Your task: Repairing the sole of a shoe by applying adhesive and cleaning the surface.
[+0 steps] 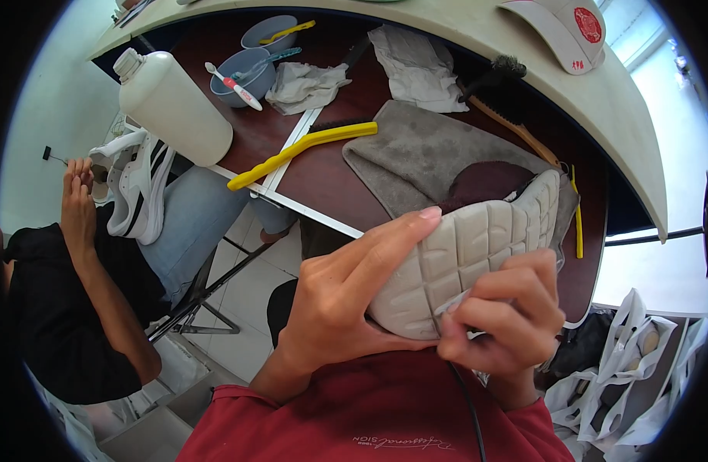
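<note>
- R hand (pixel 508 316), nearest the cam: fingers curled, thumb + index pinching a small white bit (pixel 452 302) down on the sole; can't tell what it is, mostly hidden.
- L hand (pixel 331 292) grips the end of the shoe (pixel 469 239) nearest the body, thumb up on the sole's rim, palm round the side.
- Shoe is held sole-up over the desk's (pixel 323 189) near edge, toward its R end; cream sole w/ grid grooves faces the cam, dark red upper (pixel 489 181) shows beyond. Can't tell if it touches the desk.
- Step in hand, my read: hand-working the sole, prob at a groove nr the gripped end.
- Next move prob calls for a firm L hold, light fingertip pressure along the groove, then a small turn of the shoe to bring fresh grooves up. Risk: shoe tipping if L grip slackens.
- In reach: grey cloth (pixel 400 142) behind the shoe, mid-desk; yellow brush (pixel 304 145) w/ its handle end at the near edge; thin yellow tool (pixel 577 215) by the R edge; wooden-handled brush (pixel 520 131) toward the far R corner.
- Nr L corner: white bottle (pixel 175 108). Far L: 2 blue bowls (pixel 268 83), toothbrush (pixel 232 85) leaning across one.
</note>
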